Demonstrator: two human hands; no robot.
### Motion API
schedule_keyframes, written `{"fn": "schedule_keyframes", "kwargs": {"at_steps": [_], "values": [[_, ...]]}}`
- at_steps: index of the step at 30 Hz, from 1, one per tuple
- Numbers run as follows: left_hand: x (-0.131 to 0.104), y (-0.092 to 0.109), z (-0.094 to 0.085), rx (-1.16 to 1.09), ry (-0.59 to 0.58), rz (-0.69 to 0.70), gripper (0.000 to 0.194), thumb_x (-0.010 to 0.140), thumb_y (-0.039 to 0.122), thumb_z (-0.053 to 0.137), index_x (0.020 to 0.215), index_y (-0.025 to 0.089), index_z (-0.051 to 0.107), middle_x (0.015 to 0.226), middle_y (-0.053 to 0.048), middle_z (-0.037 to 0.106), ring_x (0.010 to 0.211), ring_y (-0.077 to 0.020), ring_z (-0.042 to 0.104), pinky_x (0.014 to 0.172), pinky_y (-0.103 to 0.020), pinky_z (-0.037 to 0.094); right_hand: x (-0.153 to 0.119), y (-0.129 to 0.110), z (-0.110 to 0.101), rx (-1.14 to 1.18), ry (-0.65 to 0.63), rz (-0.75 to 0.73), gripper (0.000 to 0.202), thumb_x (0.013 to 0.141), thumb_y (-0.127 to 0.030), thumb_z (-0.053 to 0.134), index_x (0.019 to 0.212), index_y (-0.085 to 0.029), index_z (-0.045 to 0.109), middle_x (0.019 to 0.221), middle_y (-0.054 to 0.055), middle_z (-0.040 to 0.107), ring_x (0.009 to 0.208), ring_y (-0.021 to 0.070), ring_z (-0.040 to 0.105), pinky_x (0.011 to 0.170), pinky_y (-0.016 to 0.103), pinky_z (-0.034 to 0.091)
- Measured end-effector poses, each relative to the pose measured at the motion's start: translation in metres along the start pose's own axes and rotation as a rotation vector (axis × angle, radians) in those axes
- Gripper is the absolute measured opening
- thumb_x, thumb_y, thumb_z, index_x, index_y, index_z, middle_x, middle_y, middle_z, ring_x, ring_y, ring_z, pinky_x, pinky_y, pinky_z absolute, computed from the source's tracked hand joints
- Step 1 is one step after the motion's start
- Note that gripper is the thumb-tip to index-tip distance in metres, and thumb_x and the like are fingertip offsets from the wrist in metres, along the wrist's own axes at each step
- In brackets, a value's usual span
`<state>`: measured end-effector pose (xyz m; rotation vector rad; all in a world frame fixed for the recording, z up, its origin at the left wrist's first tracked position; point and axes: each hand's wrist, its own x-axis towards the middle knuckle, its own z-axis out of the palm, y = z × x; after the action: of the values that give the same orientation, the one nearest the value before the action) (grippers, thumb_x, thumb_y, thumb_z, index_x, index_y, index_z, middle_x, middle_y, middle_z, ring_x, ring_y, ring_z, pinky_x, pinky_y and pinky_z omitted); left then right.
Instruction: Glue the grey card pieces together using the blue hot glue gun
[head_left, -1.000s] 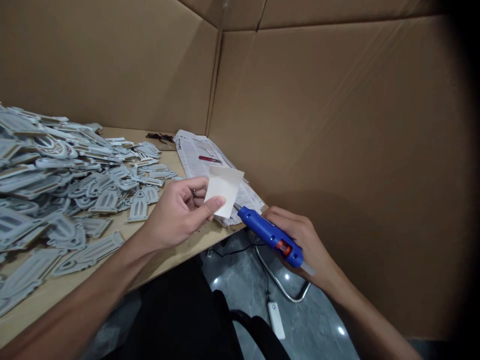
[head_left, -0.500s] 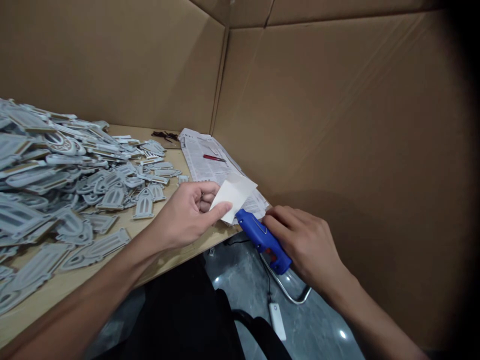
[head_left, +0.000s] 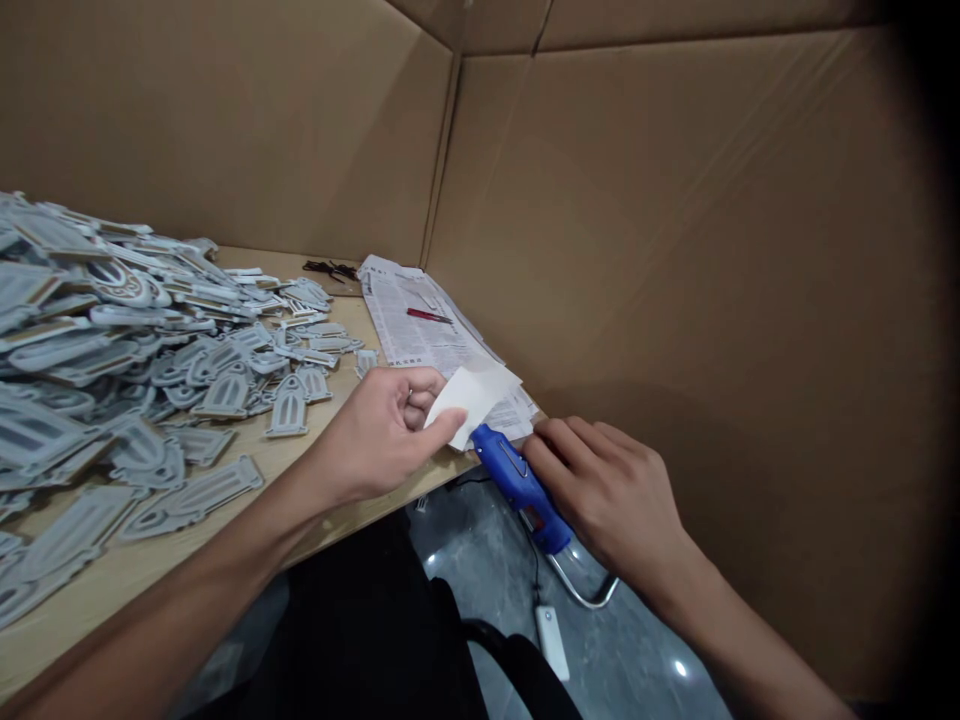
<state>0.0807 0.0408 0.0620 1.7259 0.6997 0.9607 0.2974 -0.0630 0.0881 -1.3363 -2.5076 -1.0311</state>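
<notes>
My left hand (head_left: 394, 425) pinches a white piece of paper (head_left: 480, 395) between thumb and fingers, above the table's right corner. My right hand (head_left: 607, 480) is curled against a blue glue gun (head_left: 517, 485), gripping it from the right side. The gun lies slantwise past the table edge, over the floor, its upper end close beside the paper and my left thumb. A reddish part shows in the gun's lower portion. My right fingertips are hidden behind the gun and hand.
A big heap of grey-white flat plastic pieces (head_left: 135, 330) covers the table's left. Newspaper (head_left: 397, 335) with a red pen (head_left: 429, 315) lies at the corner, near dark cords (head_left: 330, 270). Cardboard walls (head_left: 675, 220) stand behind and right. A white power strip (head_left: 552, 640) rests on the floor.
The glue gun has turned slightly in my right hand, its lower end shifting left. The paper and my left hand have moved a little to the right.
</notes>
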Motion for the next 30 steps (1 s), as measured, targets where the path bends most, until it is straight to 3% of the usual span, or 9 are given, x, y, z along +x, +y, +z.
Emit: {"fn": "schedule_keyframes", "kwargs": {"at_steps": [6,12,19,30], "values": [[-0.0001,-0.0033,0.0010,0.018,0.016,0.016,0.025,0.084,0.033,0.069,0.072,0.018,0.054,0.064,0.004,0.045,0.054,-0.0083,0.044,0.047,-0.019,0.031,0.0013,-0.0003,-0.0017,0.001,-0.012,0.000,0.036,0.106,-0.002,0.038,0.093,-0.013,0.070,0.090,0.010,0.068,0.075,0.0220,0.056,0.065,0.036,0.032],[-0.0011,-0.0049,0.0000,0.059,0.019,0.053,0.030,0.081,0.029,0.072,0.066,0.018,0.048,0.058,0.007,0.040,0.050,-0.0058,0.037,0.044,-0.017,0.025,0.0014,-0.0011,-0.0003,0.000,-0.009,-0.007,0.036,0.104,-0.001,0.038,0.091,-0.013,0.070,0.090,0.009,0.067,0.074,0.0220,0.054,0.065,0.037,0.033],[0.0023,-0.0076,-0.0025,-0.067,-0.059,-0.053,0.021,0.081,0.032,0.076,0.088,0.013,0.070,0.077,-0.003,0.068,0.066,-0.0125,0.062,0.056,-0.019,0.046,0.0013,-0.0010,-0.0016,0.009,0.004,-0.003,0.040,0.108,-0.005,0.035,0.090,-0.013,0.070,0.089,0.009,0.067,0.074,0.0214,0.055,0.064,0.037,0.033],[0.0035,-0.0042,-0.0027,-0.061,-0.064,-0.108,0.018,0.080,0.029,0.077,0.083,0.013,0.070,0.069,0.001,0.064,0.056,-0.0079,0.052,0.047,-0.017,0.037,0.0004,-0.0034,-0.0020,-0.094,-0.019,-0.038,0.033,0.103,0.000,0.041,0.089,-0.014,0.067,0.085,0.007,0.064,0.072,0.0207,0.051,0.065,0.037,0.031]]}}
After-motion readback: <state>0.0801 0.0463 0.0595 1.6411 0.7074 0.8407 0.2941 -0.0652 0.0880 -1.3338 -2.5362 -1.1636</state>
